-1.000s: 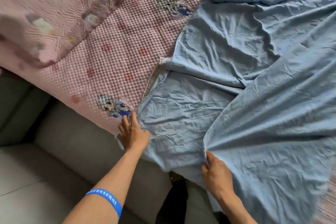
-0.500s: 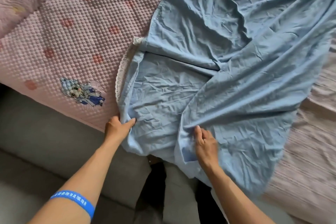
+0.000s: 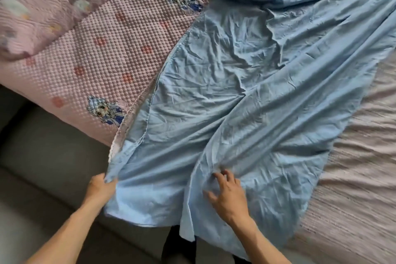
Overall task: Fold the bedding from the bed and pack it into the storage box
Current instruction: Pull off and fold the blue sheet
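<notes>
Compared with half a second ago:
- Left hand: lower and further left, now past the near bed edge, over the grey frame. Fingers clamped on the left corner of the sheet, as before.
- Sheet left edge: formerly slack and bowed beside the pink mat; now drawn into a straighter diagonal line from the gripped corner up to the top of view.
- Right hand: previously pinching a fold; now flat on the cloth, fingers spread apart and relaxed, gripping nothing. Slightly blurred.

Sheet condition:
- Light blue, thin, heavily creased.
- Spread across the middle of the bed, partly over the pink mat at left and over the striped pink cover at right.
- Near edge draped over the bed side between the two hands.
- Long ridge of gathered cloth from the right hand diagonally up to the right.
- Narrow hem visible along the left edge, with a white lace trim just beside it near the gripped corner.
- Unfolded.

Pink quilt bunched at upper left, on the mat.
</notes>
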